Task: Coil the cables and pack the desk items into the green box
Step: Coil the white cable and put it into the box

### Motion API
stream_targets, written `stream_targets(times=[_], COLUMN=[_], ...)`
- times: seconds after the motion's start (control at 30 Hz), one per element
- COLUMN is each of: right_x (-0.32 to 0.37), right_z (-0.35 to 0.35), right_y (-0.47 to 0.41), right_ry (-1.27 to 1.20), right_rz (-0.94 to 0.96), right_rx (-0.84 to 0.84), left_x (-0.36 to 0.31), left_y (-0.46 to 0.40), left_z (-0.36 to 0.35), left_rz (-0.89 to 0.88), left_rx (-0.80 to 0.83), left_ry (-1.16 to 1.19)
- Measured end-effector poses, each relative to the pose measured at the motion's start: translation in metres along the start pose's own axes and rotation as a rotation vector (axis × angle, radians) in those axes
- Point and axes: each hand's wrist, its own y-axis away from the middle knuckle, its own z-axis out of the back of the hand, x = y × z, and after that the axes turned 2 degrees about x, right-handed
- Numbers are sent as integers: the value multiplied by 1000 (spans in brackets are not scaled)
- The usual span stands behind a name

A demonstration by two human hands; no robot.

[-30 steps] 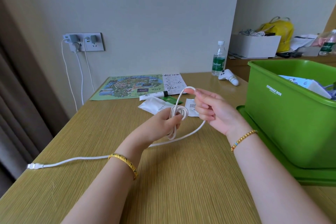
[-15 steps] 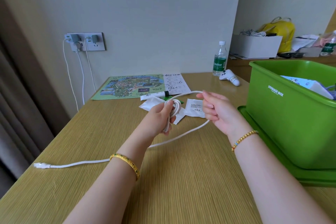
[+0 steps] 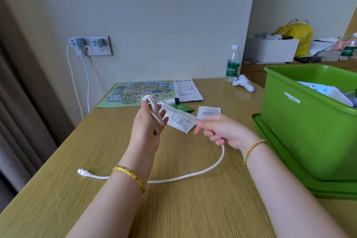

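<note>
A white cable point(image 3: 195, 174) runs across the wooden desk, its plug end point(image 3: 83, 172) lying at the left. My left hand point(image 3: 149, 125) is raised with several loops of the cable point(image 3: 153, 111) wound around its fingers. My right hand point(image 3: 218, 131) pinches the loose run of the same cable just right of the coil, fingers closed on it. The green storage box point(image 3: 301, 127) stands at the right on its lid point(image 3: 289, 166), with papers and a white item inside.
White sachets point(image 3: 180, 120), a green packet point(image 3: 182, 107), a marker point(image 3: 173, 100) and a map sheet point(image 3: 139, 92) lie beyond my hands. A water bottle point(image 3: 232, 63) and a white controller point(image 3: 243, 83) stand further back. Charger cables hang from the wall socket point(image 3: 90, 45).
My left hand has turned and lifted with the coil. My right hand has slid down the cable, lower and rightwards. The plug end has been dragged closer across the desk.
</note>
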Motion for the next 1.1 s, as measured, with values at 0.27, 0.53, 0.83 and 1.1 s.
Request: stream_targets(times=[0.27,0.53,0.83,1.1], right_x=[1,-1,7,3], right_z=[-27,-22,16,17], right_y=[-1,-4,3,-1], right_ry=[307,299,-306,-522], right_rz=[-112,-56,137,325], right_rx=[197,106,-129,-105], left_x=[5,10,2,11], left_y=[-4,-8,-15,0], left_z=[3,4,14,6], left_rz=[-51,-202,-200,-107], left_rx=[43,-18,57,467], left_ry=[-81,-453,-829,-1052])
